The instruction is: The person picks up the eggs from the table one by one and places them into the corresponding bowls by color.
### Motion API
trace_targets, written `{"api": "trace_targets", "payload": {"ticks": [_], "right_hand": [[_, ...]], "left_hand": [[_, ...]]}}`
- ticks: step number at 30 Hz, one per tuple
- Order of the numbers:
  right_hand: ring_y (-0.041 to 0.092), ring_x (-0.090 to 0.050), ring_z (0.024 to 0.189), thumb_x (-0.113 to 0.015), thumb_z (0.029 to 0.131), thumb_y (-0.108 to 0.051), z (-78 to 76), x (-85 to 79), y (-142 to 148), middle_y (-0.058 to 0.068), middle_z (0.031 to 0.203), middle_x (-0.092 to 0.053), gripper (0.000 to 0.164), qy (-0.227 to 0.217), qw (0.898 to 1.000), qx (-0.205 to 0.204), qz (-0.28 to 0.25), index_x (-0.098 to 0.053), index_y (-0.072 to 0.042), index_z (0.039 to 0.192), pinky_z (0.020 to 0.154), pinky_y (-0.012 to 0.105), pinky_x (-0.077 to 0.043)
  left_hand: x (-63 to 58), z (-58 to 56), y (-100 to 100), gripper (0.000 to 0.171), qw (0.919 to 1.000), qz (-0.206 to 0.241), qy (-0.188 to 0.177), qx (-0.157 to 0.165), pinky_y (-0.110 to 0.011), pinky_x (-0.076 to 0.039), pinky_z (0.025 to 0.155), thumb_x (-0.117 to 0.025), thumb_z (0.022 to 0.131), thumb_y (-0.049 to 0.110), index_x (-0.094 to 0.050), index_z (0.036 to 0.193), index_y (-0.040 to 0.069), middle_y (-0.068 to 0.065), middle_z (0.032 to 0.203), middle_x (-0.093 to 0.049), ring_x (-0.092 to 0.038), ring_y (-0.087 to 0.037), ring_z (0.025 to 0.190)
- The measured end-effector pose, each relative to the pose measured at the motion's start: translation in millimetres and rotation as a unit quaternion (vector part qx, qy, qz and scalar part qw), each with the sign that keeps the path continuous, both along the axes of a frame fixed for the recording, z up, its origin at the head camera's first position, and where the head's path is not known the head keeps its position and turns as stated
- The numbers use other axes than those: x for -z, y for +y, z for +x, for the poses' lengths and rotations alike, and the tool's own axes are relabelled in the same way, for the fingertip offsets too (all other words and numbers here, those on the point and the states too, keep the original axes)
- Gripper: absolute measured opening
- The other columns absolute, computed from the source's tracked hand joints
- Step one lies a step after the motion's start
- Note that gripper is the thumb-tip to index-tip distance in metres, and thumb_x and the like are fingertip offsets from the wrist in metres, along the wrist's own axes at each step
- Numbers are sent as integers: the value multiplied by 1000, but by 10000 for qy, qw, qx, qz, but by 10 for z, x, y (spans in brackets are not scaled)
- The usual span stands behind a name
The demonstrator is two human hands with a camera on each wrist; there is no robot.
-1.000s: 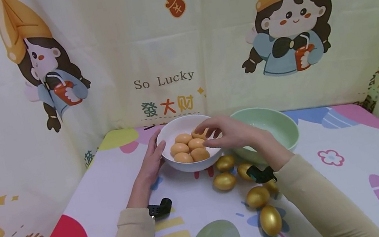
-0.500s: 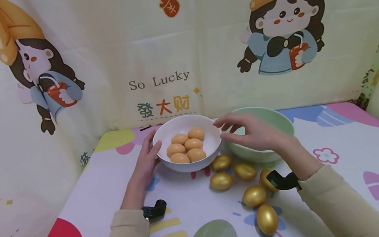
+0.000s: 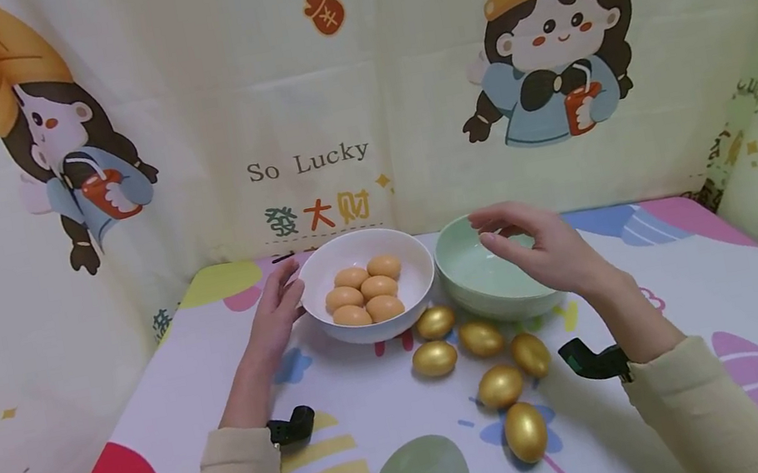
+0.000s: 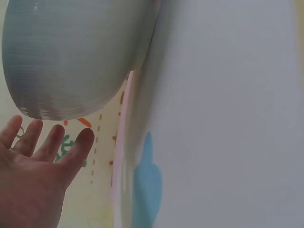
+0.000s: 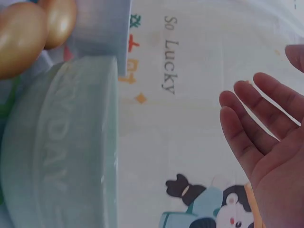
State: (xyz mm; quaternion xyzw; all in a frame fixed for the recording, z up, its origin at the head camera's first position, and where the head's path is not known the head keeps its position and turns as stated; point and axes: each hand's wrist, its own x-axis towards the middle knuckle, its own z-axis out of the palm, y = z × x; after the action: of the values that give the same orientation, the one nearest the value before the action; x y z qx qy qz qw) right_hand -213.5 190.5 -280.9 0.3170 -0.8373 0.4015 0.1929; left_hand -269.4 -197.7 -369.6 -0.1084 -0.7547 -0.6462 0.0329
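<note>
My left hand (image 3: 273,314) is at the left side of a white bowl (image 3: 395,327), its fingers extended close to the wall. In the left wrist view these fingers (image 4: 78,149) spread just below the bowl's outer wall (image 4: 71,61). Several brown eggs (image 3: 378,286) lie inside the white bowl. To its right stands a pale green bowl (image 3: 473,275) whose visible inside holds nothing. Over the right part of that bowl hovers my right hand (image 3: 541,246), holding nothing, fingers loosely bent. The right wrist view has this hand (image 5: 273,128) apart from the green bowl's rim (image 5: 111,142).
Several golden eggs (image 3: 500,386) are scattered on the table in front of the two bowls, between my forearms. A patterned cloth (image 3: 349,411) covers the table. Printed curtains (image 3: 419,119) hang behind it and along both sides.
My right hand has moved right, from over the brown eggs in the white bowl to above the green bowl. The left hand has eased its hold on the white bowl's side.
</note>
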Motion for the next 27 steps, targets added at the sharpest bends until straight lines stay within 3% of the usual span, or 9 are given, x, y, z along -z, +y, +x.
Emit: {"api": "trace_targets", "payload": {"ticks": [7,12,15,18,22,27], "right_hand": [[2,-55,111,-58,103,-11,3,83,278,16,127,-65,32,-268,9974,648,-155,-63,-3,133,95,15,-40],[12,-55,114,-53,106,-23,13,133,477,13,130,-63,37,-583,9912,1179,-162,-59,-6,138,92,20,-42],[25,-55,119,-51,107,-29,4,153,576,13,132,-62,40,-730,9865,1457,-175,-58,-6,140,96,29,-45],[34,-53,125,-47,108,-31,-29,201,675,17,135,-59,43,-895,9821,1637,-259,-56,-5,141,100,47,-45],[41,-45,132,-42,109,-33,-85,318,796,22,142,-53,47,-1097,9766,1789,-464,-52,-2,144,104,65,-36],[48,-40,134,-36,110,-35,-150,465,912,27,147,-46,53,-1282,9708,1900,-713,-45,3,147,106,68,-30]], "left_hand": [[-129,74,7,60,9994,-291,115,-140,-53,-37,110,-49,107,31,-25,161,20,-2,162,-29,-28,-24,147],[-226,126,-7,61,9986,-424,316,-49,-55,-36,111,-49,107,33,-24,161,19,-4,162,-29,-27,-25,147],[-280,142,-9,62,9979,-454,465,14,-56,-34,111,-50,106,34,-24,161,20,-4,162,-29,-27,-25,147],[-317,167,6,61,9970,-581,517,24,-56,-33,112,-50,107,31,-24,161,21,-3,162,-29,-27,-25,147],[-356,229,27,61,9950,-871,488,-74,-55,-32,113,-50,107,27,-23,161,24,-2,162,-29,-26,-24,148],[-400,294,36,60,9925,-1043,628,-75,-56,-30,113,-50,107,29,-25,161,25,-2,161,-31,-26,-23,148]]}}
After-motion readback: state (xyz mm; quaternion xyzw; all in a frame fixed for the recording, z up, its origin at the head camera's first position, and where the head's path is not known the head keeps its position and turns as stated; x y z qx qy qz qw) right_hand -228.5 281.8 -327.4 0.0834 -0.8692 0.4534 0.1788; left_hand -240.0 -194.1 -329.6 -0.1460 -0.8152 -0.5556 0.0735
